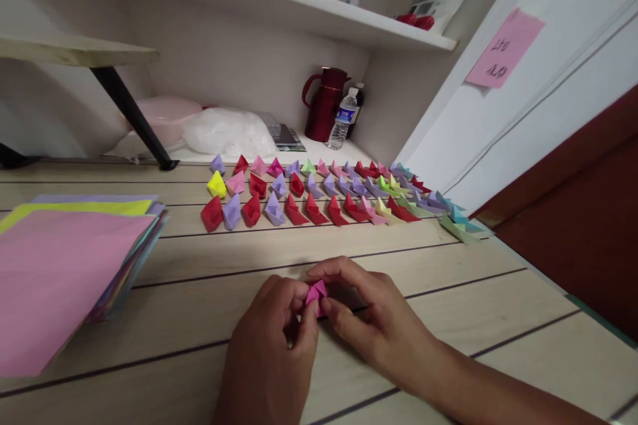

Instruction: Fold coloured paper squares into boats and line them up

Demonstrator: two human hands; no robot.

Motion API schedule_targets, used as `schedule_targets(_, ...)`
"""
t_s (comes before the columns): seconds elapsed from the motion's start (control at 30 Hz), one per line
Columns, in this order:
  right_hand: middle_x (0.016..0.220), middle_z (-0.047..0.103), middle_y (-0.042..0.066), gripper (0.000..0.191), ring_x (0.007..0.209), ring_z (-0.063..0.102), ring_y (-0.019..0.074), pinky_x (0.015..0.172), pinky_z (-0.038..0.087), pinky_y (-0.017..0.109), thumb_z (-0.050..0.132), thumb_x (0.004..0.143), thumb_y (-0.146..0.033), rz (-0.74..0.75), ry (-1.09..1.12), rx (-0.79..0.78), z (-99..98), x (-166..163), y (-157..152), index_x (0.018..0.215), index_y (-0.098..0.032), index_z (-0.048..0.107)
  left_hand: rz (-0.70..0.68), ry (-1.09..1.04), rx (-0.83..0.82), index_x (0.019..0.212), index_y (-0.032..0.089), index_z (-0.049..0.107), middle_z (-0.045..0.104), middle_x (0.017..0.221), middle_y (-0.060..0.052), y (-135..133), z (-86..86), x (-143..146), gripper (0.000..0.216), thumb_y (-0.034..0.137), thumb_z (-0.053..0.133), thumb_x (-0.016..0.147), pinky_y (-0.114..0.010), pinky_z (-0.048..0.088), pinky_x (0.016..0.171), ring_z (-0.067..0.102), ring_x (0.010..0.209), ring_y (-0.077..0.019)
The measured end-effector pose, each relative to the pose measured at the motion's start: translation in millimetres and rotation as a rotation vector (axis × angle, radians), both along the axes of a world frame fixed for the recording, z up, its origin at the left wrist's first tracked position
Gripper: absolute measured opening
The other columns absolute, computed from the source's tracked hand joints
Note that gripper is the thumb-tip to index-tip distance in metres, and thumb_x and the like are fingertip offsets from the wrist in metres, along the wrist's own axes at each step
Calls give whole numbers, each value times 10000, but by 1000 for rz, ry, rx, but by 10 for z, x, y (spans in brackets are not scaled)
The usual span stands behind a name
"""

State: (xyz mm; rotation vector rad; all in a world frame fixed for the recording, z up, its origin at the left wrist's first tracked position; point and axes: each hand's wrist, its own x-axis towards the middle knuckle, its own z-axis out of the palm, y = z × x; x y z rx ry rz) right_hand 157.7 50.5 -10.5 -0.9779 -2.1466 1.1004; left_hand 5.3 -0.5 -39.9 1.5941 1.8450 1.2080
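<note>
A small folded piece of magenta paper is held between my two hands, just above the slatted wooden table. My left hand pinches its left side between thumb and forefinger. From the right, my right hand grips the piece, thumb at its lower edge and forefinger curved over the top. The fingers hide part of its shape. Beyond my hands, several folded paper boats stand in three rows, among them a red paper boat and a yellow paper boat.
A stack of coloured paper lies at the left. Behind the boats are a plastic bag, a dark red jug and a water bottle. A shelf runs above; a black metal leg stands at the left.
</note>
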Motion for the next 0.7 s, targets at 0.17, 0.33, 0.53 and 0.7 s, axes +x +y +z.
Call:
schedule_targets(0.17,835,652,-12,215,756,582,150,712,432,273,549,826,-82,3,-51,198,33,-36,15,974,-226,605,-26,137,62,749,259,604,591,715,37,-28,5,-20,121,238,524,837,-223,399,554,536,570,-109)
schedule_targets(0.33,777,605,-1,139,727,536,165,653,398,270,580,771,-104,-65,-114,256,27,-27,7,861,-210,579,-70,178,106,800,272,618,629,793,27,-13,1,-31,132,226,507,855,-226,441,595,605,647,-121)
schedule_targets(0.53,717,557,-31,130,633,495,130,583,363,236,563,781,-104,-78,-60,169,8,-32,27,831,-216,521,-59,106,42,831,288,630,643,800,30,34,-37,-61,111,238,532,822,-225,477,606,615,654,-127)
schedule_targets(0.7,727,565,-39,166,640,496,124,587,365,227,551,801,-84,-55,-65,219,-3,-24,30,881,-227,527,-62,70,29,814,283,632,632,763,30,27,-40,-64,95,262,539,820,-229,467,604,594,627,-127)
